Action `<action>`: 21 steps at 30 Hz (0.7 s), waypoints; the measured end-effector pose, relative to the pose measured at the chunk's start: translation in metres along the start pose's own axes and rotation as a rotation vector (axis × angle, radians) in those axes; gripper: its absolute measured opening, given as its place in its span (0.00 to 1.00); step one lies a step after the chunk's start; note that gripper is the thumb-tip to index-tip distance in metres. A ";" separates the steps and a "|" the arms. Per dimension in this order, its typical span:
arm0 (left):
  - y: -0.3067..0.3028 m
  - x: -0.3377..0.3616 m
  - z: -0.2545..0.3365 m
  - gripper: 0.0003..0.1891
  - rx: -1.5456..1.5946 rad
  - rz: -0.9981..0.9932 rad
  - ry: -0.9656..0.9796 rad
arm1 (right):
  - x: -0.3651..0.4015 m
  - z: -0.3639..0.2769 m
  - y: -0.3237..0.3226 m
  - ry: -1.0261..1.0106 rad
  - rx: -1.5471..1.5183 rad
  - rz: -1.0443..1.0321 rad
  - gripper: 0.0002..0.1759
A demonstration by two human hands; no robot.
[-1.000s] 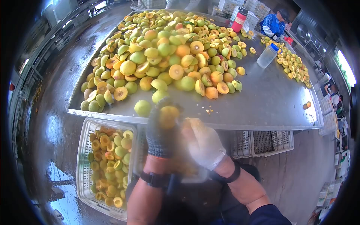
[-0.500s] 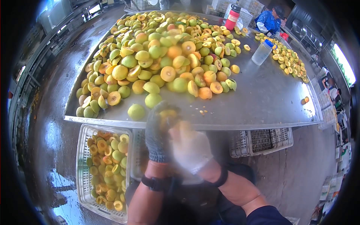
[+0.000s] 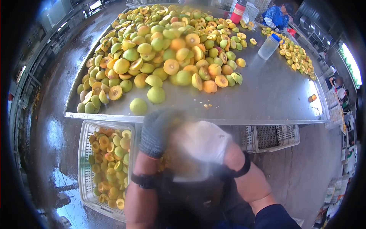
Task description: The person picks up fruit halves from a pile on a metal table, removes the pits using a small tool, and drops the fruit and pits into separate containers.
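Note:
My left hand [image 3: 154, 131], in a grey knitted glove, is closed just below the table's front edge. A yellowish-green stone fruit [image 3: 176, 121] shows blurred at its fingers. Beside it on the right, my right hand [image 3: 207, 143] wears a white glove. Motion smears its fingers, so whether they grip anything is hidden. Two whole-looking green fruits [image 3: 138, 106] lie on the table just beyond my left hand. Behind them spreads a large heap of cut yellow-green stone fruit [image 3: 152, 57], many with the pit hollow or stone showing.
A metal table [image 3: 259, 103] with a raised rim fills the front. On it stand a blue-lidded container [image 3: 269, 47] and a red bottle [image 3: 238, 12]. A white crate [image 3: 84, 164] of fruit halves sits lower left, another crate [image 3: 272, 137] under the right side. A person [image 3: 276, 17] works at the far right.
Both hands have drawn back and slightly lower from the table edge. My right hand has shifted rightward and turned. The view has tilted a little; the heap looks unchanged.

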State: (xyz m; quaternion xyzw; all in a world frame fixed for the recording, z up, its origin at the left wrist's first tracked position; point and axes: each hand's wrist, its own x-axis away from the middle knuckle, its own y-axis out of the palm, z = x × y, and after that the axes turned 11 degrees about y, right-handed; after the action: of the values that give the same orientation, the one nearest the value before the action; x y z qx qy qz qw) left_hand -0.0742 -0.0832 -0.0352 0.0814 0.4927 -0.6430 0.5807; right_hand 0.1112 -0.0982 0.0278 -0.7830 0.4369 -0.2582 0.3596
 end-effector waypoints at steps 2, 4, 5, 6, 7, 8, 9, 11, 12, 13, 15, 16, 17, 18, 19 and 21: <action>0.003 -0.004 0.003 0.15 0.042 0.043 -0.018 | -0.003 -0.001 -0.012 0.076 -0.041 -0.083 0.20; -0.002 -0.015 0.025 0.12 -0.050 0.001 -0.025 | 0.000 -0.005 -0.006 0.114 0.003 -0.046 0.19; 0.003 -0.012 0.023 0.13 0.075 0.067 -0.121 | 0.003 -0.010 0.006 0.092 0.096 0.027 0.18; 0.009 -0.008 0.021 0.13 0.200 0.133 -0.216 | 0.007 -0.023 0.013 0.247 0.124 0.101 0.18; 0.013 -0.004 0.019 0.13 0.288 0.165 -0.307 | 0.006 -0.024 0.017 0.243 0.157 0.108 0.18; 0.017 -0.001 0.018 0.13 0.375 0.206 -0.397 | 0.007 -0.024 0.020 0.242 0.189 0.114 0.18; 0.017 0.000 0.019 0.13 0.422 0.217 -0.482 | 0.008 -0.023 0.023 0.242 0.220 0.120 0.17; 0.015 -0.001 0.017 0.13 0.320 0.166 -0.457 | 0.008 -0.018 0.026 0.160 0.256 0.151 0.16; 0.011 -0.003 0.015 0.13 0.172 0.101 -0.347 | 0.007 -0.017 0.028 0.142 0.279 0.153 0.16; 0.009 -0.004 0.013 0.12 0.026 0.034 -0.236 | 0.006 -0.015 0.030 0.125 0.300 0.156 0.15; 0.018 0.001 0.005 0.11 0.261 0.140 -0.458 | 0.008 -0.015 0.042 0.166 0.329 0.229 0.15; 0.021 0.005 0.003 0.11 0.282 0.167 -0.499 | 0.009 -0.016 0.046 0.184 0.344 0.265 0.15; 0.023 0.008 0.001 0.11 0.304 0.194 -0.540 | 0.009 -0.018 0.047 0.226 0.333 0.240 0.16; 0.024 0.009 0.006 0.11 0.230 0.194 -0.511 | 0.008 -0.022 0.045 0.266 0.322 0.215 0.16; 0.023 0.009 0.009 0.11 0.155 0.196 -0.481 | 0.006 -0.024 0.045 0.304 0.312 0.188 0.16; 0.030 0.015 0.000 0.12 0.560 0.347 -0.663 | 0.001 -0.020 0.038 0.276 0.160 0.070 0.16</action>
State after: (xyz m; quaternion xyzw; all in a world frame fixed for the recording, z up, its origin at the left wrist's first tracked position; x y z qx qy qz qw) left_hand -0.0544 -0.0882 -0.0615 0.1064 0.0670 -0.6360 0.7614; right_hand 0.0778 -0.1194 0.0101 -0.6931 0.4873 -0.3848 0.3662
